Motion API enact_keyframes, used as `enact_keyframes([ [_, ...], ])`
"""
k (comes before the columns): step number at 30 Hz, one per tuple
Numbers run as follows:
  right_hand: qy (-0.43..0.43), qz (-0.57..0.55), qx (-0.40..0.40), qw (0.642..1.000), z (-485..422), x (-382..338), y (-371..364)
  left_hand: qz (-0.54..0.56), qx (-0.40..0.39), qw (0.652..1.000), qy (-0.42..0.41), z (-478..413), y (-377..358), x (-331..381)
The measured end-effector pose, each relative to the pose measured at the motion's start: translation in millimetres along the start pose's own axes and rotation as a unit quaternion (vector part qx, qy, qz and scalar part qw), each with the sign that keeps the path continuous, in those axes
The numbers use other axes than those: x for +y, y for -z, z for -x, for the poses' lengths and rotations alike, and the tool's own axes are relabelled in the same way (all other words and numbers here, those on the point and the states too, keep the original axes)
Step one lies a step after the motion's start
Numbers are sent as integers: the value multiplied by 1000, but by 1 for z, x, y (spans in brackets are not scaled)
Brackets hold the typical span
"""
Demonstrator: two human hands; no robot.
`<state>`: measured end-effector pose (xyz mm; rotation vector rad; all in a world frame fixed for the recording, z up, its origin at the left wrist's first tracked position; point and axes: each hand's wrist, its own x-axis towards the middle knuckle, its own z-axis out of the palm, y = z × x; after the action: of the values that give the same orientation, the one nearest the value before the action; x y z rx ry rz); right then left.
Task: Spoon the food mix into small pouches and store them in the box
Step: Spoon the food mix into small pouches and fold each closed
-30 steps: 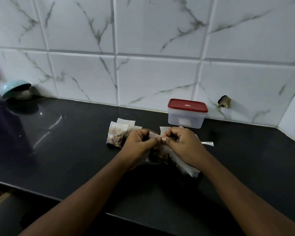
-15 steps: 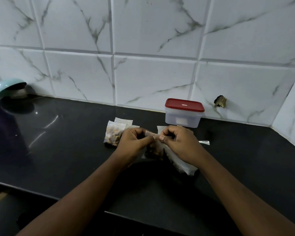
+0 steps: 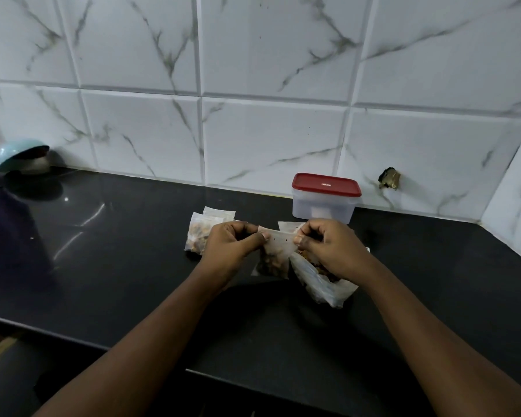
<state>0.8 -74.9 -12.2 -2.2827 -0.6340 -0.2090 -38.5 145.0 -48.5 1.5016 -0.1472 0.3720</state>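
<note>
Black polished stone makes up the worktop, and both bare forearms reach in over its near edge toward the middle. The left hand and the right hand meet there with a small clear pouch stretched between them. Each hand is curled nearly closed, thumb pressed against the fingers, pinching one top corner of the pouch so that its upper strip is pulled flat and taut. Brown food mix sits in the lower part of the pouch, which hangs down to about the level of the worktop; whether it rests on the stone I cannot tell.

Just beside it, under the right hand and wrist, lies a larger crumpled plastic bag with more of the brown mix showing inside. A small white object peeks out past the right wrist, too hidden to name.

Behind the left hand, a little farther back, filled pouches lie in a small overlapping heap on the stone, the same brown mix visible through them.

Farther still, at the back edge of the worktop against the wall, stands the plastic box, translucent with its red lid on.

Over at the back left edge, a pale blue bowl sits tipped on its side. White marble-veined tiles cover the wall behind, with a chipped hole to the right of the box.
</note>
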Motion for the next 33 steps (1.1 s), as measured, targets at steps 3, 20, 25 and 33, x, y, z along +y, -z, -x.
enact_keyframes([
  [3,5,-14,1,1000,1,-2,2,1,9,1000,3,0,1,2],
  [20,80,61,53,994,3,6,8,-44,180,972,143,-22,95,35],
  [25,81,83,41,992,3,3,7,-89,194,961,174,-28,108,23],
  [33,71,85,45,993,2,6,12,-330,229,914,58,-32,94,29],
])
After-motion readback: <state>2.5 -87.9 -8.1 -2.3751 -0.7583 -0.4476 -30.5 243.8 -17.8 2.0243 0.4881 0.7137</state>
